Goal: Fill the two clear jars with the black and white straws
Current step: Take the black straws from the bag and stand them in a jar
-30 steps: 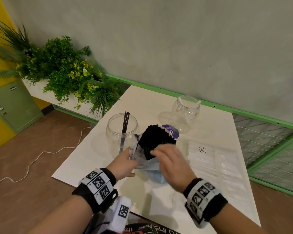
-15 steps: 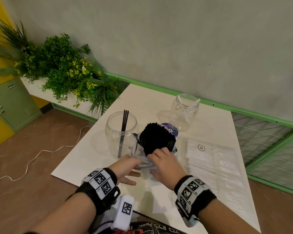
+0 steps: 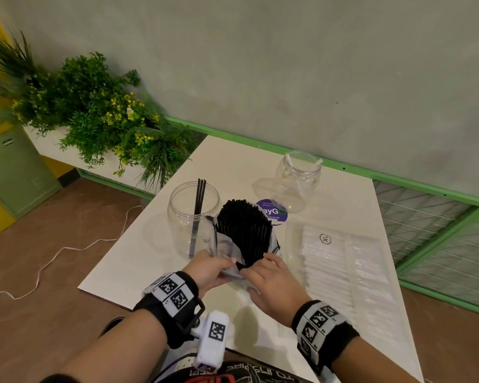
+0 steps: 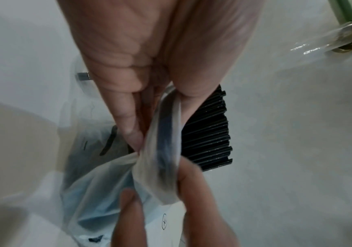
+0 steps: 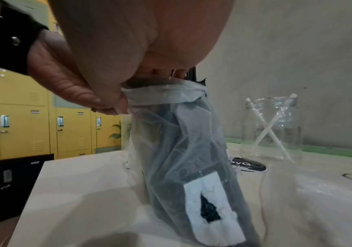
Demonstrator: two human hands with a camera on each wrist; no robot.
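White worktop (image 3: 155, 261), so left to right: near jar (image 3: 194, 217) has three black straws (image 3: 199, 200), then left hand (image 3: 208, 269) and right hand (image 3: 271, 283), fingers pinching the bag (image 3: 227, 250) of black straws (image 3: 244, 230); far jar (image 3: 299, 181) holds two white straws (image 5: 263, 132), white pack (image 3: 340, 266) far right.

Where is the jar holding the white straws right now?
In the head view, the white-straw jar stands at the table's far side near the wall, behind and right of the bag of black straws.
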